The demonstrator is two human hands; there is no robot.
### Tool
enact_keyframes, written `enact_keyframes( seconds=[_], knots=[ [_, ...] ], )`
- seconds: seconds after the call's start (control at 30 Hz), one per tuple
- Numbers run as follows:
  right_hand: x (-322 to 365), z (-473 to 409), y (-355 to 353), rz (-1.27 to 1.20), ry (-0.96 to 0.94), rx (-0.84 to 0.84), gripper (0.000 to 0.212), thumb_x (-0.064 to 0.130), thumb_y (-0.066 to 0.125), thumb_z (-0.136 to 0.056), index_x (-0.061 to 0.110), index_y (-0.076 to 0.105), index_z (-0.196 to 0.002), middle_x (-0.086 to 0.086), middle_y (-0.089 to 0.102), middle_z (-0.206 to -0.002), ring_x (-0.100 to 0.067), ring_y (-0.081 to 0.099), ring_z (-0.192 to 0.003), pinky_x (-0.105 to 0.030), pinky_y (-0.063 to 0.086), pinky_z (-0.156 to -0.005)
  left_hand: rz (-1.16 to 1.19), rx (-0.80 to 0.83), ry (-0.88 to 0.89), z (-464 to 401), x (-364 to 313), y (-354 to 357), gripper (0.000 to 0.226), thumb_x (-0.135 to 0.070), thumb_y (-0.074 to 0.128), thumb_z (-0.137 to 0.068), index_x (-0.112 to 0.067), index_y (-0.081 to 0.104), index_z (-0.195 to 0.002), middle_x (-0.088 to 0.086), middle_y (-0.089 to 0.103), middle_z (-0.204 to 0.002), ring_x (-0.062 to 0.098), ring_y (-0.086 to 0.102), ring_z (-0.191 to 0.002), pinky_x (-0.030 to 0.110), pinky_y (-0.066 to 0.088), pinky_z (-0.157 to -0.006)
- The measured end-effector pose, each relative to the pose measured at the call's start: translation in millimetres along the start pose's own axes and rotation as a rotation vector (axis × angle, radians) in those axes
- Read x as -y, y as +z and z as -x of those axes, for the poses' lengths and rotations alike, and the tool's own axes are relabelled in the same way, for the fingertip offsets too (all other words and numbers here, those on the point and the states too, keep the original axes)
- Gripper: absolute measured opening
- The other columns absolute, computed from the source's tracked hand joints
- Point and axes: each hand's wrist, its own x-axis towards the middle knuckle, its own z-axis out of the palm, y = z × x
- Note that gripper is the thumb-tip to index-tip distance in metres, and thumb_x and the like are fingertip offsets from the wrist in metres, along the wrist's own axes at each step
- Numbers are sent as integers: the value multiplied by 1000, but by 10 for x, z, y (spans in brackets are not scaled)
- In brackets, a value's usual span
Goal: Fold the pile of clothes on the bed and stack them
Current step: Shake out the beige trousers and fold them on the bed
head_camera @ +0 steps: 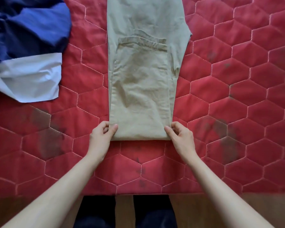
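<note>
Khaki trousers (141, 79) lie lengthwise down the middle of the red quilted bed (237, 96), with a near part doubled over so its hem lies about a third of the way up. The near end is a folded edge. My left hand (102, 135) pinches the left corner of that fold, thumb on top. My right hand (179, 135) pinches the right corner the same way. At the far left lies a pile of clothes: a dark blue garment (26, 25) over a white one (28, 78).
The bed's near edge (204, 194) runs across the lower frame, with wooden floor (253, 209) below it. My legs in dark trousers (125, 213) stand against the edge. Dark stains mark the quilt in several spots.
</note>
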Motion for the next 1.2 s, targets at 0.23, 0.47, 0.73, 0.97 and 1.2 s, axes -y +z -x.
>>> enact_keyframes(
  seconds=[0.23,0.47,0.73,0.97,1.2],
  knots=[
    [-164,553,132,63,36,-42,17,29,63,-92,24,64,-108,11,69,-83,-9,63,-76,-39,50,-79,-65,4,-54,481,252,-47,6,-20,63,-92,-24,67,-90,-11,73,-85,7,67,-85,37,51,-86],
    [334,-33,281,132,-101,-193,46,31,58,-95,20,49,-139,-2,57,-118,-18,56,-104,-36,45,-86,-80,-149,88,-192,-275,-7,17,-28,65,-90,-28,60,-106,-7,69,-86,8,63,-81,39,51,-89],
    [927,-916,219,208,-69,-282,43,32,52,-98,21,49,-139,-6,52,-128,-24,54,-114,-34,41,-86,31,-95,148,-948,-973,35,9,-22,71,-86,-23,65,-94,-8,66,-84,8,64,-79,28,56,-78],
    [1056,-1228,168,-89,-56,-302,41,25,63,-90,16,55,-129,-4,65,-115,-21,61,-107,-38,47,-94,303,230,50,-976,-1284,-8,17,-14,71,-84,-11,73,-101,5,74,-92,15,69,-78,27,58,-74],
    [981,-1161,175,-88,-157,-309,41,17,65,-89,22,56,-129,-2,64,-105,-15,61,-93,-35,49,-89,16,-135,208,-1017,-1039,-75,13,-12,72,-83,-19,72,-94,-6,72,-88,6,64,-79,22,51,-77]
  ],
)
